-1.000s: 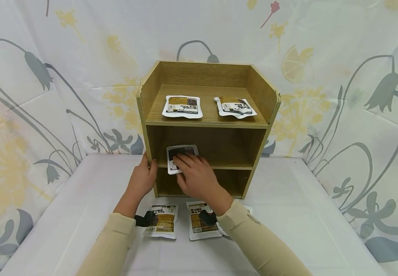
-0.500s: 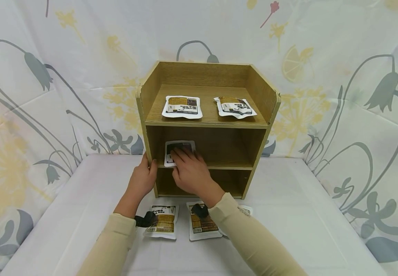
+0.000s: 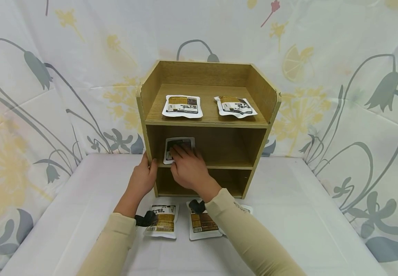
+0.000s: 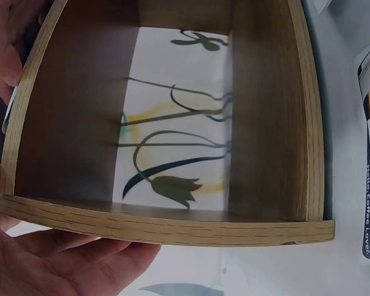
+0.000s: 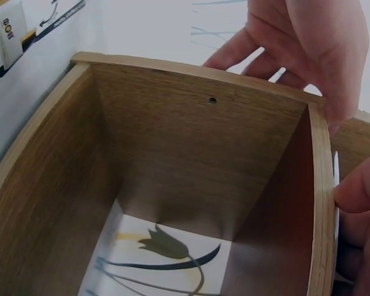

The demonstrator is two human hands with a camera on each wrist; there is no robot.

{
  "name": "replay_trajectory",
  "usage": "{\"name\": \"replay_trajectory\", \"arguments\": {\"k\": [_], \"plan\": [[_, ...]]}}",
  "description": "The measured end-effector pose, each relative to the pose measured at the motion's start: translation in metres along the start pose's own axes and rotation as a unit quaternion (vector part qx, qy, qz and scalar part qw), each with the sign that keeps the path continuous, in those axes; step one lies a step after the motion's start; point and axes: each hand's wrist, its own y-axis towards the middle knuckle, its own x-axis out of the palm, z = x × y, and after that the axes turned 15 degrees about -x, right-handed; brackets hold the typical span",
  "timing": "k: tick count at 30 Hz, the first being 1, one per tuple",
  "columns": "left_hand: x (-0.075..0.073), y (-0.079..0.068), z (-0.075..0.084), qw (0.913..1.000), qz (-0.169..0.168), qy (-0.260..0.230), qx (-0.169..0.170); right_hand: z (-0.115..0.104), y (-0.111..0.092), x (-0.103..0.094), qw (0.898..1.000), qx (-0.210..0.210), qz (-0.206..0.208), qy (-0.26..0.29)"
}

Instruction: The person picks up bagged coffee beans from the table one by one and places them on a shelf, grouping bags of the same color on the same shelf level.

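A white coffee pouch [image 3: 168, 155] with a dark label lies on the middle board of a small wooden shelf unit [image 3: 233, 167], toward the left. My right hand [image 3: 191, 168] holds it, fingers spread over its label and thumb at its front edge. Only the thin white pouch edge [image 5: 337, 203] shows in the right wrist view, against the board. My left hand [image 3: 142, 176] grips the unit's left side panel, thumb at the front and fingers along the outside. Those outer fingers [image 4: 117, 262] show under the panel in the left wrist view.
Two similar pouches lie on the top board, one left [image 3: 182, 106] and one right [image 3: 235, 106]. On the white table before the unit are more pouches: a left one [image 3: 164, 224], a middle one [image 3: 203, 226] and one partly behind my right sleeve [image 3: 247, 237].
My right hand has moved the pouch back and slightly left, up from overhanging the lower opening onto the middle board. My left hand stays on the side panel.
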Motion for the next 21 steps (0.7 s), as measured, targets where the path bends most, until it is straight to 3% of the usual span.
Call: {"name": "replay_trajectory", "arguments": {"k": [21], "plan": [[-0.0002,-0.0003,-0.0001,1.0000,0.002,-0.001,0.002,-0.0002,0.0020,-0.0027,1.000,0.004,0.025,-0.002]]}}
